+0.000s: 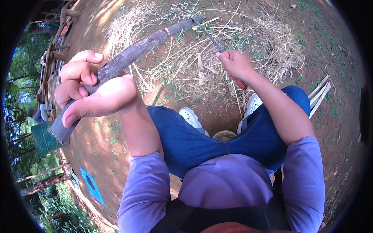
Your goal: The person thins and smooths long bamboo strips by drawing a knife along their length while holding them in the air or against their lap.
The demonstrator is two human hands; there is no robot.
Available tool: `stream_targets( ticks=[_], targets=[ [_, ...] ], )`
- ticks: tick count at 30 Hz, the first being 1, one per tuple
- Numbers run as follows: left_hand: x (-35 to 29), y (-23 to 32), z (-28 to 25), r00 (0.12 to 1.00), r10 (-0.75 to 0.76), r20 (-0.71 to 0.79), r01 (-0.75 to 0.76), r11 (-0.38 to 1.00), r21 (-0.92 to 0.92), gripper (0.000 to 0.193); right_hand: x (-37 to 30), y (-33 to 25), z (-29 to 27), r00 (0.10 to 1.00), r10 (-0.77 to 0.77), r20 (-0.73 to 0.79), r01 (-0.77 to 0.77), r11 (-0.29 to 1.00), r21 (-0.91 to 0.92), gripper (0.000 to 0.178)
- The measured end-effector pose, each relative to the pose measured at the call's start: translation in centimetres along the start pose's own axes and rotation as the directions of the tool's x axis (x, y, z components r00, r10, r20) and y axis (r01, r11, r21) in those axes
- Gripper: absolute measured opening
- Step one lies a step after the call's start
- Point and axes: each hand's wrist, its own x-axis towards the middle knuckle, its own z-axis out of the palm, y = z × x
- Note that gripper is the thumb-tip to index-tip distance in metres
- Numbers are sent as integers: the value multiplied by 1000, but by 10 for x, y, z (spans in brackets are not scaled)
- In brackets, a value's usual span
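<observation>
My left hand (95, 89) is wrapped round a long dark grey-brown wooden pole (132, 50), which slants from near left up to the far middle. A pale ring crosses the pole towards its far end, where it looks cut or split. My right hand (239, 68) grips the red handle of a thin metal tool (213, 40) shaped like a screwdriver or narrow blade. Its tip points away from me and meets or nearly meets the pole's far end; contact cannot be made out.
Pale shavings and strips (272, 42) lie over the dirt ahead of my white shoes (190, 116). A few split strips (320, 95) lie by my right knee. On the left are a blue sheet (92, 186), a green box (46, 138) and a rough wooden rail (46, 77).
</observation>
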Motion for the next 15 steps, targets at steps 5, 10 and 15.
stream_targets(
  ticks=[5, 10, 15],
  targets=[
    [5, -8, -8, 996, 5, -87, 11, 984, 180, 65, -75, -56, 14, 906, -385, 174, 301, 878, 371, 25],
    [6, -7, -10, 987, 23, -162, 25, 958, 287, 68, -117, -77, 18, 651, -746, 142, 693, 660, 290, 40],
    [6, 0, -6, 991, 24, -131, 16, 956, 294, 68, -10, -30, 27, 993, -32, 113, 3, 968, 250, 37]
  ],
)
